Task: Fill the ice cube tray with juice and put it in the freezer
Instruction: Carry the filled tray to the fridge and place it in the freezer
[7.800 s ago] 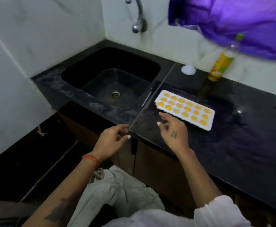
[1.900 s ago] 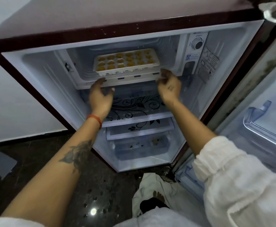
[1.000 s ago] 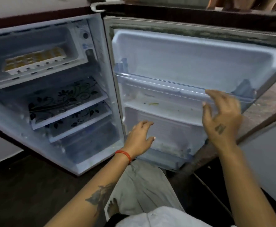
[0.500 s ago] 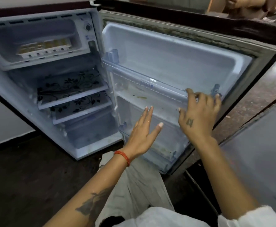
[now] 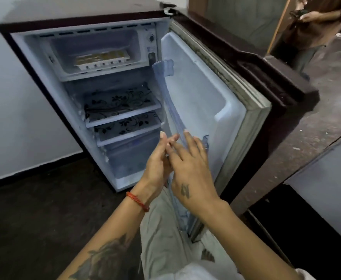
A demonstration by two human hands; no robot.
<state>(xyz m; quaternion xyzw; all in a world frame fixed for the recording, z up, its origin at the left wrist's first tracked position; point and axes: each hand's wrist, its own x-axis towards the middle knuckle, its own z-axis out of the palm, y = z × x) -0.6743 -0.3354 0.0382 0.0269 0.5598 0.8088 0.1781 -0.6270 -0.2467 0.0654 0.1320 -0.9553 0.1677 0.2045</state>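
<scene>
The white ice cube tray [image 5: 102,58], its cells filled with orange juice, lies inside the freezer compartment [image 5: 97,47] at the top of the small fridge. The fridge door [image 5: 206,102] stands partly swung in, its inner side facing me. My left hand [image 5: 157,164] and my right hand [image 5: 189,164] are side by side in front of the door's inner edge, fingers stretched out, holding nothing. My right fingertips touch the clear door rail [image 5: 173,110]. Both hands are far below the tray.
Two floral-patterned shelves [image 5: 121,110] and a clear drawer [image 5: 131,156] fill the fridge below the freezer. A white wall is on the left, dark floor below. A dark counter [image 5: 317,126] runs right of the door. Another person [image 5: 315,21] stands at the top right.
The tray went from the counter into the freezer and both hands let it go. Over the last second the door has swung towards the fridge and my hands came together at its inner edge.
</scene>
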